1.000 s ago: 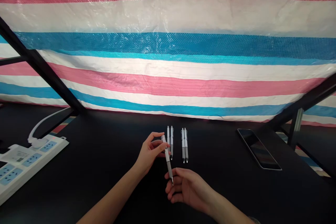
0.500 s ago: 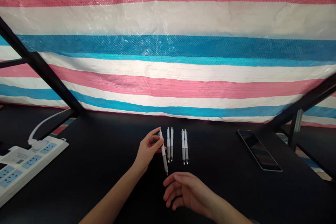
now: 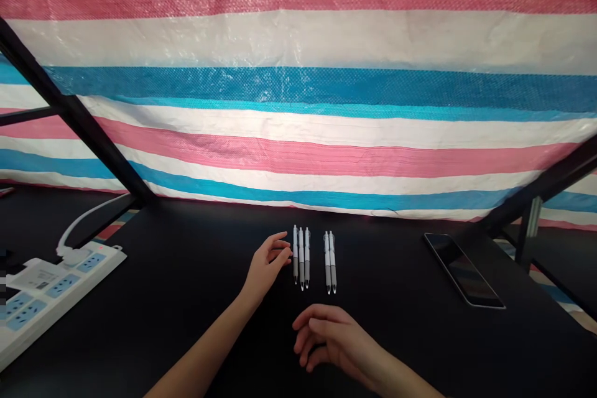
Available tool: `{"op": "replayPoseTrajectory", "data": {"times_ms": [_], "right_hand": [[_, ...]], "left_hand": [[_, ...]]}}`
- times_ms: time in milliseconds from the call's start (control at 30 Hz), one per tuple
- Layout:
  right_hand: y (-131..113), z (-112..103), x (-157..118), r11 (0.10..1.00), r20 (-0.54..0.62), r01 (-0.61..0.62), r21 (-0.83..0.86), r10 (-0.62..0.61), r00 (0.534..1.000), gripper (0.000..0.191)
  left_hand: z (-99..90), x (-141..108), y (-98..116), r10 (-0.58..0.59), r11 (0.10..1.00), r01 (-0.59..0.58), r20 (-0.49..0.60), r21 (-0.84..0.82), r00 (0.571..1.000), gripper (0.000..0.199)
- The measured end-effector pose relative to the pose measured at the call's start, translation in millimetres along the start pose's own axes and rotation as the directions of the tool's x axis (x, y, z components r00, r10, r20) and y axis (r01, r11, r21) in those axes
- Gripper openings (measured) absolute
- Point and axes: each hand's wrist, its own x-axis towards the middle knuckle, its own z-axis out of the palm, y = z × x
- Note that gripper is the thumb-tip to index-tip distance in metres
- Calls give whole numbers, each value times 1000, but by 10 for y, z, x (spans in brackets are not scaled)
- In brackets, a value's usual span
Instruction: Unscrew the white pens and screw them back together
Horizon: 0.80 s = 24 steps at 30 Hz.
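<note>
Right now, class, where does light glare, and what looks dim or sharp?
Head view: glints speckle the striped sheet, whose middle looks brightest; same view, the black table looks dim, while the pens look fairly sharp.

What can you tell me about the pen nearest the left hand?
The pen is slim, white above and grey on its lower grip, and looks plastic. It lies on the black tabletop, tip toward the person, leftmost of a group of three. The left hand is right beside it; whether they touch is unclear.
</note>
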Motion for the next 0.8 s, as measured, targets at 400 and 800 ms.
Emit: {"op": "replayPoseTrajectory", "data": {"times_ms": [400, 800], "right_hand": [[-3, -336, 73, -435, 307, -25, -900, -674, 672, 38], [-110, -296, 67, -593, 440, 40, -804, -549, 711, 15]], "left_hand": [[-9, -79, 96, 11, 999, -8, -63, 50, 998, 27], [-3, -125, 146, 0, 1000, 4, -115, 31, 993, 24]]}}
